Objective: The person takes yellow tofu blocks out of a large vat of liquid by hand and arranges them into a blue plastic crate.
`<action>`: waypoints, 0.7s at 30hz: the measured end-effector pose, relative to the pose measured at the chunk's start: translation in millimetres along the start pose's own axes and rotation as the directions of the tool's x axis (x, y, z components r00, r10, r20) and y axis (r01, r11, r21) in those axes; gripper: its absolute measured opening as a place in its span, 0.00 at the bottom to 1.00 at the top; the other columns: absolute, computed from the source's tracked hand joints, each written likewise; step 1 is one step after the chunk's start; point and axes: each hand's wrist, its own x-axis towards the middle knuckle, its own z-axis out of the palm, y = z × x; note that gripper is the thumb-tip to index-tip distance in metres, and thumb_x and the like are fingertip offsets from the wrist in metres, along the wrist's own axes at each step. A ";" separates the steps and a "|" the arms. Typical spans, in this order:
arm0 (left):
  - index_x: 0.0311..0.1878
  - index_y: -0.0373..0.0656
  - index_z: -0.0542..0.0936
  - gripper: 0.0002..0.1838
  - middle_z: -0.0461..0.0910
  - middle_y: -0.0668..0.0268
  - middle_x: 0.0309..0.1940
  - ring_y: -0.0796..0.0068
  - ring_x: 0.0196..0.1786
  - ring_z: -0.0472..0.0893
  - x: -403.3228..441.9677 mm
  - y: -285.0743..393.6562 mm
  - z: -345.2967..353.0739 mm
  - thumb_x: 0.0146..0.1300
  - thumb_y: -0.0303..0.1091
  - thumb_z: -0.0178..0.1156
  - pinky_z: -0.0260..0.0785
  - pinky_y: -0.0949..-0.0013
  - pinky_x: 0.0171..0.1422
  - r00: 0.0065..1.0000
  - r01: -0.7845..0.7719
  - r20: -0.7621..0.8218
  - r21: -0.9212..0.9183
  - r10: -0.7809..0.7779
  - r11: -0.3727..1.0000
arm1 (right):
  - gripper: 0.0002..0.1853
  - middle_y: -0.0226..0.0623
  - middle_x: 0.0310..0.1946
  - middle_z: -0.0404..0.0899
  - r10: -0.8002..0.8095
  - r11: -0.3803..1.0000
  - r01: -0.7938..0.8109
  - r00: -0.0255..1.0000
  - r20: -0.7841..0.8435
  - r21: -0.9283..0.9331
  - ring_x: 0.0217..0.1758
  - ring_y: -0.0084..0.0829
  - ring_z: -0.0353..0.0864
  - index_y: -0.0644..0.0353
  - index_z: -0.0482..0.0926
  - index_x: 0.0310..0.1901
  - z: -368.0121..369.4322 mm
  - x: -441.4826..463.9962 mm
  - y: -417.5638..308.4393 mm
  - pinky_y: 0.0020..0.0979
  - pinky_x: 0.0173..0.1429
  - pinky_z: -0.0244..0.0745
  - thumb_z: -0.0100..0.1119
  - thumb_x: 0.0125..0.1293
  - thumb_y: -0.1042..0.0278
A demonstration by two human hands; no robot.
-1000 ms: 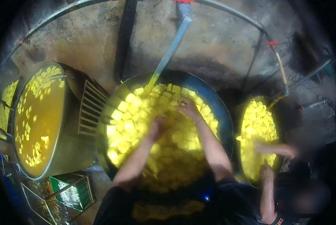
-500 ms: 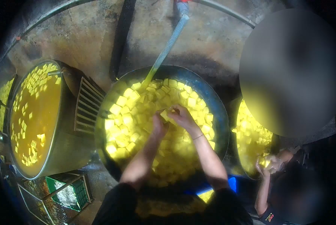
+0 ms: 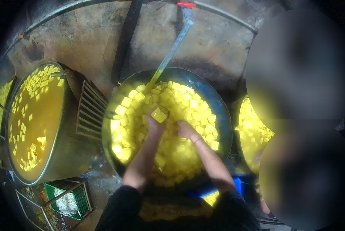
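Note:
My left hand (image 3: 155, 122) is closed around a yellow tofu block (image 3: 159, 115), its flat face turned up toward me. To its right, my right hand (image 3: 186, 130) dips into the cloudy yellow water, which hides its fingers. Both hands are over a big round dark tub (image 3: 218, 102). Many yellow tofu blocks (image 3: 120, 110) lie heaped around the inside of the tub, and more show dimly under the water.
A clear hose (image 3: 173, 50) runs from a red-handled tap (image 3: 186, 5) into the tub. On the left stand a metal vat (image 3: 66, 127) of orange liquid with floating blocks, a slatted rack (image 3: 91, 111) and a green crate (image 3: 81, 200). Another tub with blocks (image 3: 251, 131) and a blurred person are at right.
My hands were together around a block; now they are apart. The left keeps the block, slightly lower left, and the right has moved down into the water. The person at right has leaned in.

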 end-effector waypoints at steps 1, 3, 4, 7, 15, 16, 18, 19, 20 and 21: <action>0.46 0.44 0.75 0.17 0.77 0.62 0.40 0.62 0.44 0.75 0.9 2.7 1.6 0.64 0.41 0.41 0.65 0.55 0.52 1.000 0.000 0.009 0.003 0.000 1.000 | 0.26 0.51 0.58 0.74 -0.003 1.000 0.003 1.000 -0.009 0.000 0.61 0.45 0.73 0.65 0.72 0.59 3.9 -2.6 -0.5 0.39 0.66 0.66 0.61 0.62 0.60; 0.45 0.43 0.76 0.16 0.77 0.63 0.38 0.63 0.42 0.75 0.0 6.7 2.0 0.65 0.41 0.42 0.66 0.57 0.50 1.000 0.008 -0.018 0.073 -0.006 0.997 | 0.26 0.51 0.55 0.75 -0.042 0.977 0.053 0.998 -0.055 0.207 0.58 0.45 0.74 0.63 0.74 0.58 9.9 -9.6 3.0 0.38 0.64 0.68 0.65 0.58 0.63; 0.45 0.43 0.76 0.16 0.77 0.63 0.38 0.63 0.42 0.75 -1.5 7.8 0.2 0.65 0.41 0.42 0.66 0.57 0.50 1.000 0.016 -0.013 0.079 -0.015 0.997 | 0.23 0.43 0.50 0.79 -0.021 0.934 0.057 0.994 -0.105 0.352 0.51 0.35 0.79 0.63 0.75 0.54 8.4 -15.1 4.1 0.33 0.56 0.74 0.68 0.57 0.67; 0.44 0.43 0.76 0.15 0.77 0.63 0.37 0.64 0.39 0.76 -1.3 6.7 -9.9 0.66 0.41 0.44 0.68 0.61 0.48 0.996 0.086 0.024 0.133 -0.090 0.987 | 0.18 0.31 0.40 0.82 0.042 0.502 0.056 0.995 -0.089 0.863 0.41 0.22 0.80 0.61 0.77 0.48 -17.7 -53.6 -19.3 0.24 0.45 0.76 0.70 0.56 0.72; 0.50 0.37 0.74 0.16 0.78 0.61 0.39 0.67 0.43 0.79 -68.4 -69.7 21.1 0.66 0.37 0.46 0.72 0.67 0.49 0.949 0.290 -0.012 0.419 -0.314 0.860 | 0.25 0.34 0.40 0.80 0.096 0.843 0.159 0.895 -0.436 0.514 0.46 0.26 0.80 0.60 0.75 0.48 -70.6 -160.4 -59.3 0.28 0.47 0.76 0.76 0.49 0.67; 0.51 0.36 0.74 0.18 0.78 0.61 0.41 0.69 0.45 0.78 -79.7 -83.5 25.6 0.67 0.39 0.45 0.72 0.67 0.51 0.912 0.313 0.119 0.419 -0.393 0.852 | 0.30 0.41 0.50 0.75 0.067 0.923 0.177 0.801 -0.594 0.341 0.55 0.34 0.75 0.59 0.74 0.51 -66.7 -167.9 -49.4 0.34 0.55 0.72 0.77 0.46 0.63; 0.52 0.38 0.73 0.18 0.78 0.62 0.41 0.70 0.45 0.78 -114.8 -108.5 55.3 0.68 0.40 0.44 0.72 0.67 0.52 0.859 0.395 0.129 0.450 -0.496 0.801 | 0.44 0.52 0.70 0.53 0.090 0.923 0.188 0.742 -0.664 0.336 0.74 0.52 0.52 0.54 0.68 0.63 -59.8 -191.9 -23.4 0.43 0.73 0.55 0.78 0.42 0.56; 0.53 0.39 0.73 0.19 0.78 0.63 0.42 0.70 0.45 0.78 -132.1 -123.7 67.6 0.68 0.40 0.43 0.72 0.66 0.52 0.821 0.438 0.146 0.459 -0.552 0.773 | 0.44 0.52 0.70 0.53 0.143 0.918 0.156 0.726 -0.672 0.364 0.74 0.52 0.52 0.54 0.68 0.63 -58.6 -209.4 -10.6 0.43 0.73 0.55 0.78 0.42 0.56; 0.54 0.41 0.72 0.21 0.78 0.64 0.42 0.72 0.42 0.78 -148.2 -142.1 69.9 0.73 0.47 0.39 0.74 0.68 0.48 0.809 0.504 0.080 0.417 -0.583 0.756 | 0.44 0.56 0.70 0.52 0.091 0.900 0.204 0.777 -0.623 0.385 0.74 0.53 0.51 0.52 0.66 0.64 -56.9 -231.6 -0.7 0.45 0.73 0.54 0.76 0.44 0.52; 0.54 0.41 0.72 0.21 0.78 0.64 0.42 0.72 0.42 0.78 -167.7 -160.3 75.1 0.73 0.47 0.39 0.74 0.68 0.48 0.772 0.556 0.052 0.430 -0.634 0.712 | 0.45 0.60 0.70 0.52 0.039 0.876 0.246 0.821 -0.570 0.415 0.75 0.53 0.50 0.50 0.65 0.65 -54.3 -257.2 9.2 0.47 0.74 0.53 0.74 0.46 0.48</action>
